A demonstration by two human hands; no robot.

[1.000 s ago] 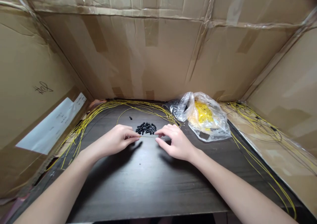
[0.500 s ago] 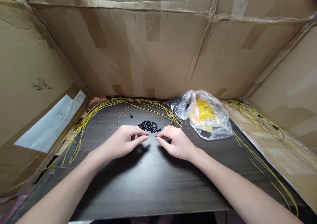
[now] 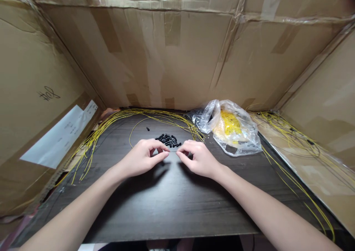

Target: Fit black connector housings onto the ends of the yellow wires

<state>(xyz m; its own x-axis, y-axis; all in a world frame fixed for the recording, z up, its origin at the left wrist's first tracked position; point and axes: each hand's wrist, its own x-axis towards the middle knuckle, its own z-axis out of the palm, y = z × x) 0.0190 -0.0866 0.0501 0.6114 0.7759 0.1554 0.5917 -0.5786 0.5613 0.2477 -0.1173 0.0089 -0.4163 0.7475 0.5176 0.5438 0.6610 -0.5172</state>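
My left hand and my right hand face each other over the dark tabletop, thumb and fingertips of each pinched together. A thin dark wire spans the small gap between them, one stretch held in each pinch. Whether anything else is in the fingers is too small to tell. Just behind the hands lies a heap of small black sleeve-like pieces, partly shiny. One loose black piece rests apart, farther back and to the left.
Long yellow wires curve along the back and left of the dark table. A clear plastic bag with small yellow parts stands at back right. More yellow wires lie on cardboard at right. Cardboard walls enclose three sides.
My left hand has moved slightly right, so the gap between the fingertips is narrower and less wire shows. The right hand has barely moved. The view has shifted a little.
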